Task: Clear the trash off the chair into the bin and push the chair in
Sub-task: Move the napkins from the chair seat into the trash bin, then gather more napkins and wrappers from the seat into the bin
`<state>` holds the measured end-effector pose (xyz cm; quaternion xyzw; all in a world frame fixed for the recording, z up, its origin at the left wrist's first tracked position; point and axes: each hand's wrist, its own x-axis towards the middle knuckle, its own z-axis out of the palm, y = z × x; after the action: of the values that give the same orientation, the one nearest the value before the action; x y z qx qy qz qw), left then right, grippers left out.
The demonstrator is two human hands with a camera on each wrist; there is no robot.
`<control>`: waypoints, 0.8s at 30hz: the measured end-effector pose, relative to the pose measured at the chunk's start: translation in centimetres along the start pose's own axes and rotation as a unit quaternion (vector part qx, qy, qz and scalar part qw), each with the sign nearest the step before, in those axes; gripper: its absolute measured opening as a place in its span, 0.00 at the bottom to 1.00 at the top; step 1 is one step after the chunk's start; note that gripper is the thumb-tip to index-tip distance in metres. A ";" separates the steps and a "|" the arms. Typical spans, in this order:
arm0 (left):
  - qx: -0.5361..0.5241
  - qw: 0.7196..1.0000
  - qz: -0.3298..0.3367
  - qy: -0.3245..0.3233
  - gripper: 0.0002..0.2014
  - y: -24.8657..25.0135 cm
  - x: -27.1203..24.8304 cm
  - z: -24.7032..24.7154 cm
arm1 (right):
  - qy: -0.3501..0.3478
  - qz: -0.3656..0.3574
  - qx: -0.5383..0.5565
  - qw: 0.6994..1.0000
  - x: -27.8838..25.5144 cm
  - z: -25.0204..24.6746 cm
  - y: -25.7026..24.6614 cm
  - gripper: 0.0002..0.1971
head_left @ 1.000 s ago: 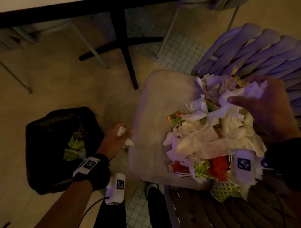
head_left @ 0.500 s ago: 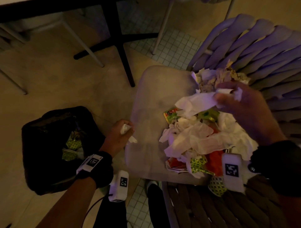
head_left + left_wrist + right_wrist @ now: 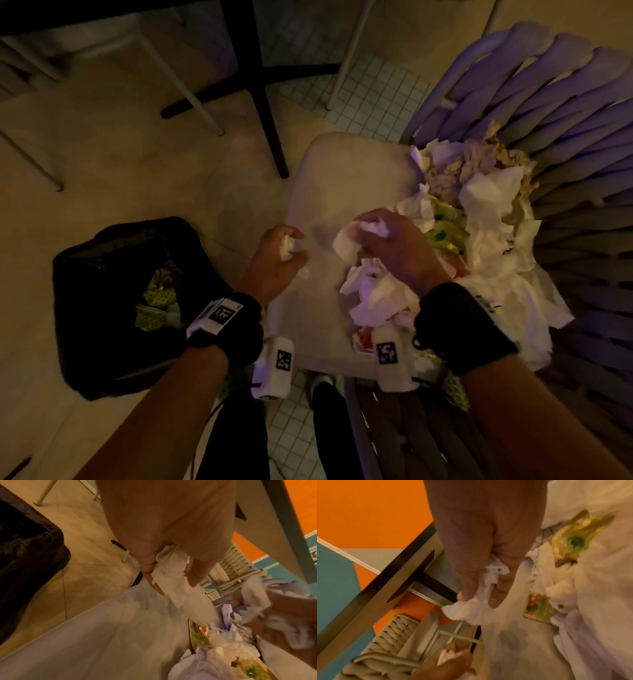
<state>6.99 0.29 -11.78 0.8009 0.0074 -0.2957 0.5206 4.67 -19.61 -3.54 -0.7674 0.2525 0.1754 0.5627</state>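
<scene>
A heap of white napkins and green and red wrappers (image 3: 479,246) covers the right half of the chair seat (image 3: 346,178). My right hand (image 3: 383,236) grips a crumpled white napkin (image 3: 481,601) above the heap's left edge. My left hand (image 3: 284,250) holds a smaller white tissue (image 3: 171,574) at the seat's left edge, close to the right hand. The black bin bag (image 3: 102,274) stands open on the floor to the left, with green wrappers inside.
The chair's woven purple back (image 3: 548,102) curves around the right side. A black table leg (image 3: 263,102) and its base stand beyond the seat. Pale chair legs (image 3: 178,85) stand on the floor at the upper left. My shoe (image 3: 325,383) is below the seat's near edge.
My right hand has carried a napkin from the back of the heap leftward, close to my left hand. The left hand kept its tissue and rose slightly toward the seat.
</scene>
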 end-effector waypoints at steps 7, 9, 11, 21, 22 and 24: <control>0.051 0.998 -0.037 0.002 0.07 -2.8 -1.0 -3.7 | -0.043 0.061 0.001 0.997 1.0 7.0 0.6 0.11; 0.003 0.996 -0.090 0.015 0.09 -4.4 -2.0 -5.8 | -0.073 0.053 -0.026 0.996 1.3 10.0 0.3 0.06; -0.016 0.988 -0.149 0.045 0.07 -7.0 -3.6 -8.5 | -0.113 0.028 -0.083 0.990 1.3 13.7 -0.1 0.07; 0.023 0.948 -0.297 0.113 0.26 -25.6 -10.7 -22.7 | -0.373 0.171 -0.161 0.897 1.7 37.6 4.1 0.30; 0.010 0.941 -0.319 0.112 0.32 -27.5 -10.9 -23.9 | -0.372 0.175 -0.136 0.901 1.8 39.4 4.4 0.36; 0.002 0.945 -0.302 0.125 0.43 -29.9 -11.1 -25.5 | -0.351 0.186 -0.066 0.915 1.8 42.3 4.7 0.44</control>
<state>0.14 38.68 -23.99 0.7930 0.3132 -0.3363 0.3999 4.04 19.20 -21.04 -0.6309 0.1648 0.5514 0.5203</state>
